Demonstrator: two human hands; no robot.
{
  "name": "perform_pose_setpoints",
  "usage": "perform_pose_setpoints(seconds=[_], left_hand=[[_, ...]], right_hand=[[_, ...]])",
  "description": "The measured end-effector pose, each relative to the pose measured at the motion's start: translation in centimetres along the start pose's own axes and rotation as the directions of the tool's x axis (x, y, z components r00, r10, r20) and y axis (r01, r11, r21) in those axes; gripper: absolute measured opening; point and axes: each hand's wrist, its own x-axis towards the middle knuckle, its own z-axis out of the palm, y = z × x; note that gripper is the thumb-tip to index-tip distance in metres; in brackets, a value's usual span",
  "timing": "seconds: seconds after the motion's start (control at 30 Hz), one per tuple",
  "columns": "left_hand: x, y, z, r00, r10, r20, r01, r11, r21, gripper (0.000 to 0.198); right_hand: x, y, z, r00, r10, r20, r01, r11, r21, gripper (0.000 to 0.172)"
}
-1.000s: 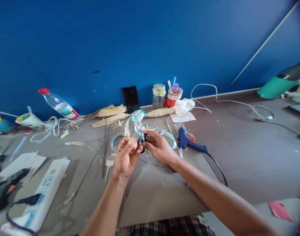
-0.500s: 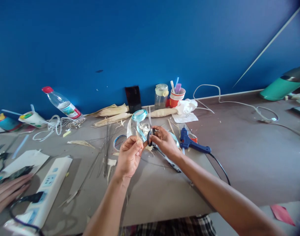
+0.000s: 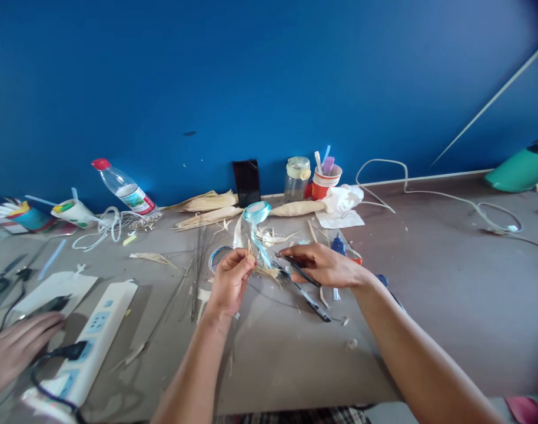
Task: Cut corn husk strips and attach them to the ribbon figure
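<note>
My left hand is closed in a pinch on a small piece of pale dried husk, its tip just above the thumb. To its right, my right hand has its fingers round a slim black tool, whose exact kind I cannot make out. A long black-and-grey tool lies on the table just below that hand. Between the hands stretches a light-blue ribbon from its roll, with husk scraps about it. The scissors are out of sight.
Thin wires and a tape roll lie left of my hands. Beyond stand a dark phone, a jar and a paper cup. A blue glue gun is partly hidden. Another person's hand rests near a power strip.
My right hand has moved right, away from my left, and the scissors it held are no longer visible. It now grips a slim black tool. My left hand keeps its pinch.
</note>
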Motion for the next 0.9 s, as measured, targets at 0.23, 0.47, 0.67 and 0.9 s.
perform_pose_setpoints(seconds=[0.23, 0.47, 0.67, 0.9], left_hand=[[-0.13, -0.03, 0.31, 0.994, -0.098, 0.05, 0.099, 0.995, -0.018, 0.018], [-0.16, -0.07, 0.49, 0.989, -0.132, 0.063, 0.134, 0.991, -0.024, 0.018], [-0.06, -0.19, 0.31, 0.988, -0.149, 0.048, 0.149, 0.989, 0.003, 0.02], [-0.05, -0.06, 0.09, 0.987, -0.136, 0.082, 0.137, 0.99, -0.009, 0.013]], right_hand=[[0.0, -0.69, 0.36, 1.0, -0.006, -0.018, 0.005, 0.999, -0.037, 0.035], [0.19, -0.67, 0.56, 1.0, 0.001, 0.028, 0.0, 0.998, -0.062, 0.028], [0.34, -0.45, 0.35, 1.0, -0.019, 0.025, 0.02, 0.998, -0.062, 0.018], [0.51, -0.04, 0.22, 0.996, 0.011, 0.091, -0.002, 0.995, -0.097, 0.019]])
